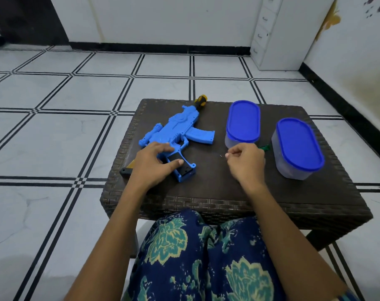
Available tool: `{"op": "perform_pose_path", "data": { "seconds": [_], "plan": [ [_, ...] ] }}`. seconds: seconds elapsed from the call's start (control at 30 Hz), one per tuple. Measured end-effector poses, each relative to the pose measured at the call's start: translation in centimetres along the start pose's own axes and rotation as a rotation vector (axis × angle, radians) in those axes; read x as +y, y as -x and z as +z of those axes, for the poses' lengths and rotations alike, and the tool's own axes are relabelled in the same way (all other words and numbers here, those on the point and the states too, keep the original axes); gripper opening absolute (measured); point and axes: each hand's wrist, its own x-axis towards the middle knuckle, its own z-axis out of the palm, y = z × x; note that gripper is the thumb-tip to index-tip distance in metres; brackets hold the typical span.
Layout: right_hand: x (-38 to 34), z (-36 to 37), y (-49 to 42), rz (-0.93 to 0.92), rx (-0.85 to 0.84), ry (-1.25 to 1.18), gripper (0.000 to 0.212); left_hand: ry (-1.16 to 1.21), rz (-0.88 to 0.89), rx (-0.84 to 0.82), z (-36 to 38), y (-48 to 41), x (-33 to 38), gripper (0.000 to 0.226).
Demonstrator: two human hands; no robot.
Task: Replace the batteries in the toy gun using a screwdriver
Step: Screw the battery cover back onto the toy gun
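A blue toy gun lies flat on the dark woven table, muzzle toward the far side. My left hand grips its handle, with the thumb resting on the black battery cover. My right hand is to the right of the gun, fingers curled shut around a small green-handled screwdriver; only the green end shows behind the hand. A tiny metal bit lies at my right fingertips; whether it is a screw or the tool's tip is unclear. A second screwdriver with a yellow and black handle lies behind the gun.
Two clear containers with blue lids stand on the right half of the table. A black and yellow part pokes out under my left wrist at the table's left edge. My knees in patterned cloth press against the near edge.
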Motion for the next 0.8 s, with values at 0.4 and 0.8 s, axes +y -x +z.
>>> {"op": "perform_pose_path", "data": {
  "seconds": [0.4, 0.8],
  "plan": [
    [-1.3, 2.2, -1.1, 0.039, -0.051, 0.342, 0.018, 0.008, -0.005, 0.033, 0.5, -0.2, -0.4, 0.043],
    [-2.0, 2.6, -0.1, 0.014, -0.189, 0.481, 0.029, -0.005, 0.001, 0.028, 0.6, -0.1, -0.4, 0.046]
  ]
}}
